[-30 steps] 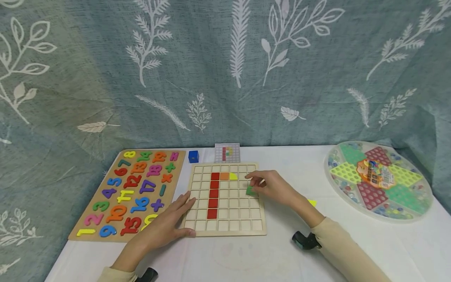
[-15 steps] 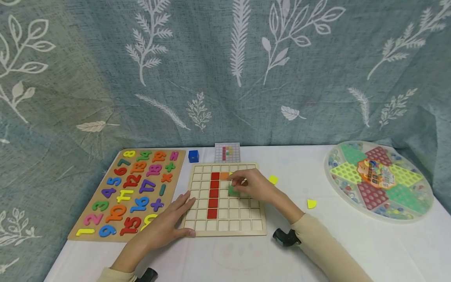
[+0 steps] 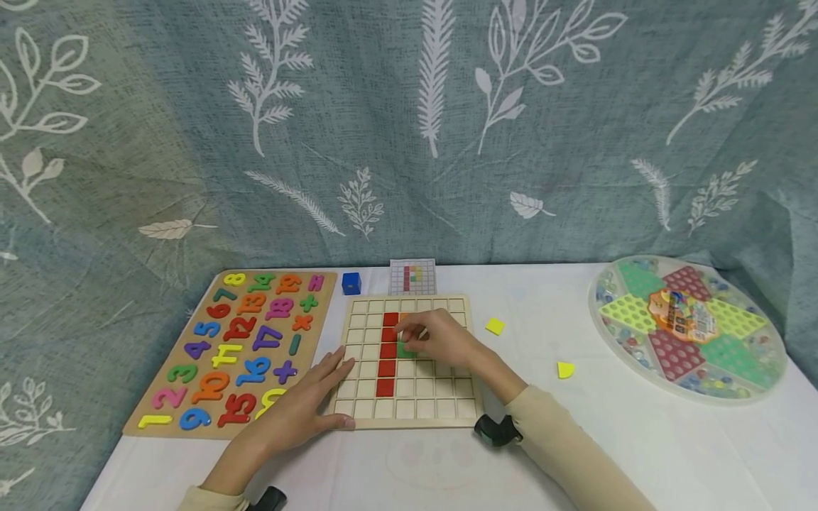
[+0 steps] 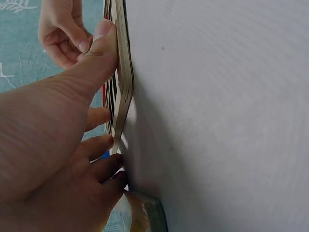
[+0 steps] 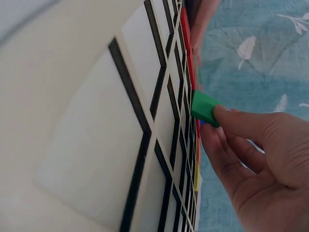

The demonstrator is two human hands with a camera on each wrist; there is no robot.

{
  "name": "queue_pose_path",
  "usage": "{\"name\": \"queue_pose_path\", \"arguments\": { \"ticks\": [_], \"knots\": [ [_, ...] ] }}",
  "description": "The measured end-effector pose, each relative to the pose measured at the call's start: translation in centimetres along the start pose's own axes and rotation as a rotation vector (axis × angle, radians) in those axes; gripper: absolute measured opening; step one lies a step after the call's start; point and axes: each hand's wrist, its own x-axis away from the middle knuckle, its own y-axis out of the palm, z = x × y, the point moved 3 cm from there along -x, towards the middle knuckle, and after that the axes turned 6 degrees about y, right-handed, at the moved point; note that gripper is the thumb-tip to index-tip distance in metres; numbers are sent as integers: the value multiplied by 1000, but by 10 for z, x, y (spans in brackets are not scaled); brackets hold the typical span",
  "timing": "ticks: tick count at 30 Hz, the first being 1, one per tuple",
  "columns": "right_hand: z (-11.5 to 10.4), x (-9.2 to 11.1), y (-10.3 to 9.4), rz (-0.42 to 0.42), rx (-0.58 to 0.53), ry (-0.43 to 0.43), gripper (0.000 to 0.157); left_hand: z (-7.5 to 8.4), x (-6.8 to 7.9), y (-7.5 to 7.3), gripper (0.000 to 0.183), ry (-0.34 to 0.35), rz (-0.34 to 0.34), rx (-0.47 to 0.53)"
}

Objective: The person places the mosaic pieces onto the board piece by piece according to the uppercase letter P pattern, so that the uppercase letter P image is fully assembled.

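Note:
A wooden grid board [image 3: 439, 409] lies flat on the white-covered table, with a column of red tiles [image 3: 386, 369] set in it. My right hand [image 3: 441, 341] pinches a green square tile [image 5: 204, 107] between thumb and fingers, over the cells just right of the red column. In the head view that hand mostly hides the orange tile and the yellow tile; the right wrist view shows a yellow tile [image 5: 196, 177] edge-on. My left hand [image 3: 308, 401] rests at the board's left side, its fingers along the edge and its thumb [image 4: 99, 53] on the near corner.
Right of the board lie a yellow square tile [image 3: 495, 326] and a yellow rounded tile [image 3: 565, 370]. A pattern card [image 3: 412, 278] and a blue cube [image 3: 351, 284] stand behind it. A number puzzle board [image 3: 192, 383] is at left, a round game board [image 3: 690, 330] at right.
My right hand has carried the green tile leftward from the board's right side to beside the red column. The two yellow tiles on the table have come into view. My left hand has stayed still.

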Motion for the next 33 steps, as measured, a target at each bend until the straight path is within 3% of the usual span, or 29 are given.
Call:
{"name": "queue_pose_path", "arguments": {
  "ticks": [17, 33],
  "knots": [
    [4, -2, 2, 39, 49, 19, 21, 1, 0, -2, 91, -6, 1, 5],
    [2, -1, 2, -11, 63, 64, 23, 1, 0, -2, 90, 6, 13, -1]
  ]
}}
